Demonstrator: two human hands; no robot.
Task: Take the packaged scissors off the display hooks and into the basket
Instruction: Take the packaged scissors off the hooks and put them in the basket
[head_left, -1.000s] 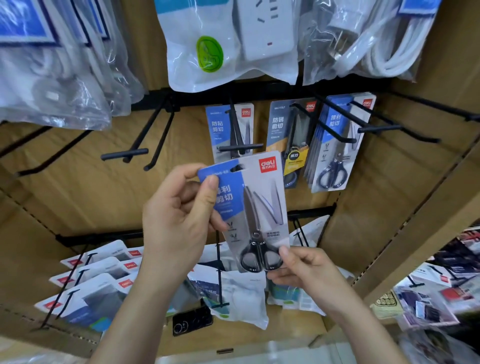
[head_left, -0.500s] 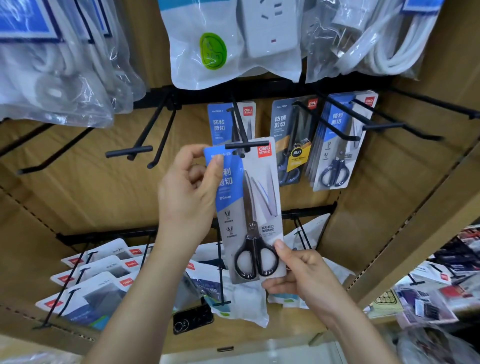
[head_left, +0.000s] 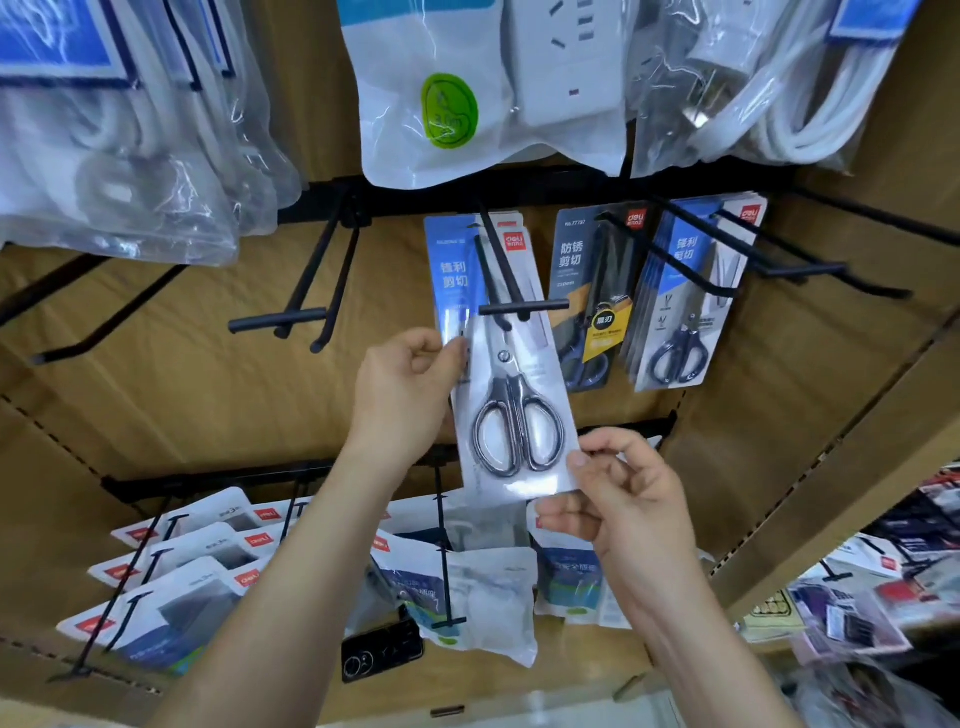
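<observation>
In the head view the packaged scissors (head_left: 511, 415) hang at centre on a black display hook (head_left: 523, 307), the left hand (head_left: 402, 395) pinching the card's nine o'clock edge and the right hand (head_left: 623, 499) its five o'clock corner, and the card looks light, stiff and glossy, probably best held by those edges.

A bagged power strip (head_left: 566, 57) and bagged white cables (head_left: 810, 104) are hanging along the top. Boxed packs (head_left: 171, 587) are hanging low left, a black phone (head_left: 382, 652) lying nearby.
</observation>
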